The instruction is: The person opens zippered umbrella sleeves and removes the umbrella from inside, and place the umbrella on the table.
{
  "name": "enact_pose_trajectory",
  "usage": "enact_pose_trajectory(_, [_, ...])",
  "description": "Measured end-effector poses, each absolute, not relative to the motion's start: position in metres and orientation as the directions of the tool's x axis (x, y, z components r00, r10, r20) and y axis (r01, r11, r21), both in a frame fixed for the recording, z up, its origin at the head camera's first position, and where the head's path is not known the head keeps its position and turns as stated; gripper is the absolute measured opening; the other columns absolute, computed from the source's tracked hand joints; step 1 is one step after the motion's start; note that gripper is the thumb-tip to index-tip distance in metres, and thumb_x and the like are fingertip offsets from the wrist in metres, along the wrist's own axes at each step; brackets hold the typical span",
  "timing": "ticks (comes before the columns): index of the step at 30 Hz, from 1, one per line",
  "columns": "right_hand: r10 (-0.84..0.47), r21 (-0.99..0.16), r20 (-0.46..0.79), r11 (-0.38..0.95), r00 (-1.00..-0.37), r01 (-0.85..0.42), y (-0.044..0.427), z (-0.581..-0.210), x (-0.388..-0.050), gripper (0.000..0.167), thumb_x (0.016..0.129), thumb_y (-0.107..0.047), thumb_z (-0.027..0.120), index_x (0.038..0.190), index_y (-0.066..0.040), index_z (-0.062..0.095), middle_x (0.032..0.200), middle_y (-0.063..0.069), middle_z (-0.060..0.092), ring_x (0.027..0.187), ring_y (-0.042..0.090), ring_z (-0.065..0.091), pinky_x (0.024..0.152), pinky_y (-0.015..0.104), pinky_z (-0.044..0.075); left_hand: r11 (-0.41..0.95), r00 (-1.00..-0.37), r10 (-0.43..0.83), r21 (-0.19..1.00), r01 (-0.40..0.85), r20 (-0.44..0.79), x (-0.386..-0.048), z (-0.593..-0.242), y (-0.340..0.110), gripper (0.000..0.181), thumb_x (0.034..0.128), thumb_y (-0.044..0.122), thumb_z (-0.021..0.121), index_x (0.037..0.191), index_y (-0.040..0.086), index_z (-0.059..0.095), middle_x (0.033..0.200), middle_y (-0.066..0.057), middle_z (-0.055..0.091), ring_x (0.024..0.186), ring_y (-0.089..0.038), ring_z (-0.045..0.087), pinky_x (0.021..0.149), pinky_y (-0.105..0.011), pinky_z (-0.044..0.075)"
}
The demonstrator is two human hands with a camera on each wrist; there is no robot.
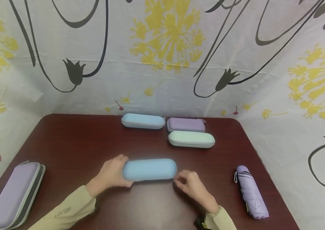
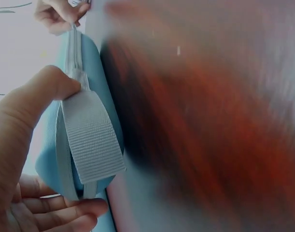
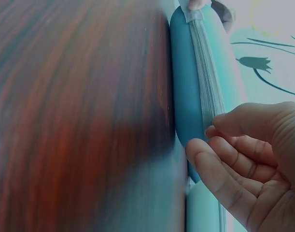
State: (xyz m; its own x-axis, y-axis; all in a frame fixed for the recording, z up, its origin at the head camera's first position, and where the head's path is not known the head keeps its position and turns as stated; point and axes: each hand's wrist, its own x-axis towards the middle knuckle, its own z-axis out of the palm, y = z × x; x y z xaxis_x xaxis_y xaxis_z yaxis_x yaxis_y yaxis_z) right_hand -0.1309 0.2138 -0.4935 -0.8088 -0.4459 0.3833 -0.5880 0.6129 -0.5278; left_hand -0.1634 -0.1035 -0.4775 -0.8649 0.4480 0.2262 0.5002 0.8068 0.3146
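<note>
Lying crosswise near the middle of the dark red table (image 1: 73, 140), a light blue case (image 1: 149, 169) is held between both hands, with its zipper side turned toward the person. The left end of the case is gripped by the left hand (image 1: 113, 172); the thumb is pressed by the base of a ribbed grey strap (image 2: 94, 137) at that end, and the fingers are bent round the far side. The grey zipper (image 3: 207, 77), running along the near side, is pinched near its right end by the right hand (image 1: 192, 187), with thumb and fingertips brought together there and the remaining fingers loosely bent. What is caught between those fingertips is concealed.

Behind the held case, a pale green case (image 1: 191, 139) is noted to the right, placed just in front of a purple case (image 1: 186, 125). A second blue case (image 1: 143, 121) is positioned just beside the purple one, to its left, near the far edge. At the left edge, a larger lilac case (image 1: 13, 195) is set at a slant. At the right side, a folded lilac umbrella (image 1: 251, 191) is laid obliquely. The table is backed by a white cloth (image 1: 108, 44) printed with yellow and grey flowers.
</note>
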Motion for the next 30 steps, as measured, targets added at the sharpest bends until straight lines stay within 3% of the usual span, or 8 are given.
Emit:
enact_pose_trajectory(9, [-0.414, -0.541, 0.347, 0.645, -0.842, -0.54, 0.193, -0.492, -0.127, 0.008, 0.072, 0.0, 0.073, 0.076, -0.007, 0.071, 0.07, -0.003, 0.063, 0.062, 0.002, 0.053, 0.055, 0.017, 0.044, 0.823, -0.881, 0.392, 0.326, 0.465, 0.266, -0.153, -0.481, -0.103, 0.069, 0.0461, 0.05, 0.083, 0.092, 0.005, 0.059, 0.08, 0.0, 0.053, 0.067, -0.013, 0.053, 0.056, -0.029, 0.048])
enact_pose_trajectory(30, [-0.461, -0.497, 0.381, 0.629, -0.801, -0.598, 0.135, -0.491, -0.12, 0.005, 0.072, -0.001, 0.072, 0.075, -0.005, 0.071, 0.071, 0.001, 0.066, 0.065, 0.007, 0.058, 0.06, 0.017, 0.046, 0.818, -0.888, 0.349, 0.364, 0.445, 0.301, -0.149, -0.485, -0.103, 0.07, 0.0452, 0.046, 0.083, 0.096, 0.003, 0.061, 0.083, -0.002, 0.056, 0.066, -0.015, 0.056, 0.057, -0.031, 0.049])
